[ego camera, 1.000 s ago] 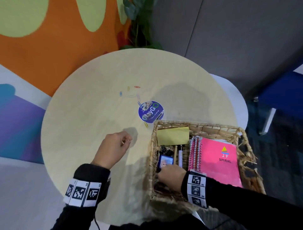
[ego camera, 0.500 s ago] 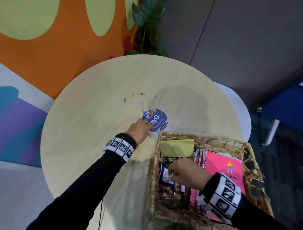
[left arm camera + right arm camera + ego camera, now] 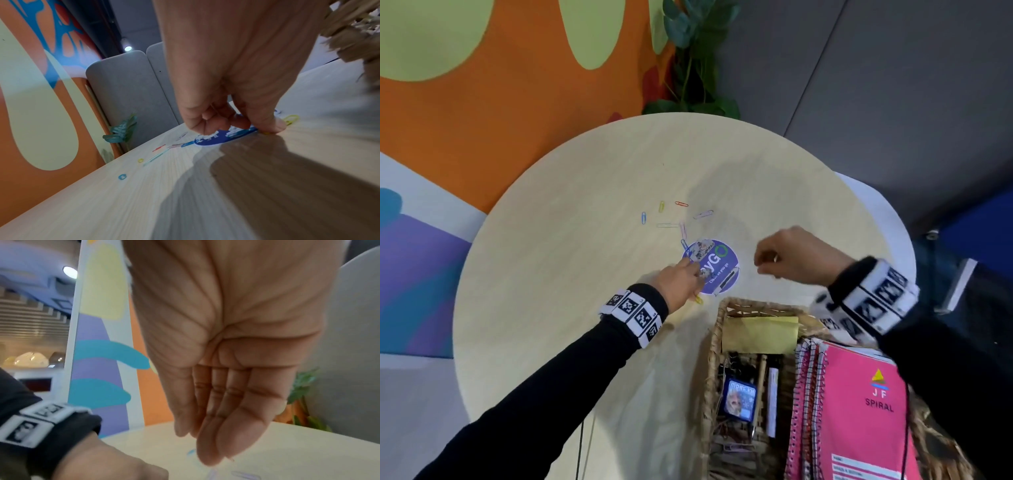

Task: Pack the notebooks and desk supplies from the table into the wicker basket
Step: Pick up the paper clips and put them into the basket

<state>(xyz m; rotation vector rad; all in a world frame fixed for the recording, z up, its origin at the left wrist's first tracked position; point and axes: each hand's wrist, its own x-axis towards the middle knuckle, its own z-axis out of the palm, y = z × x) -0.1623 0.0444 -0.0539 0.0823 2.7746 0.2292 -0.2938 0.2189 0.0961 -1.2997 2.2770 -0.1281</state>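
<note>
From the head view, the left hand [image 3: 681,279] is seen low on the round wooden table [image 3: 551,274], its fingertips curled down at the edge of a round blue sticker [image 3: 711,267]. Whether something is pinched cannot be told from here. The right hand [image 3: 791,257] is held above the table, past the wicker basket [image 3: 714,359], with loose fingers and nothing in it. Small paper clips [image 3: 671,214] — blue, yellow, red, pale — are scattered flat on the wood behind the sticker. The basket is woven from rough, scratchy straw. Pink spiral notebooks [image 3: 859,404], a yellow pad [image 3: 760,334], pens and a small blue card are already packed inside.

From the left wrist view, the thumb and fingers [image 3: 271,125] are pressed down at the sticker's edge, and a yellow paper clip [image 3: 291,119] lies just beside them. A thin yellow bit may be caught under the thumb, but it cannot be told for sure. The clips are thin, smooth and flat, so one could be pushed along instead of picked up — or dropped on the way. A clip could also slip through the gaps in the weave.

From the right wrist view, the palm is shown wide and the fingers [image 3: 226,418] hang almost straight. Nothing is gripped. Pale clips [image 3: 242,474] lie on the table below.
</note>
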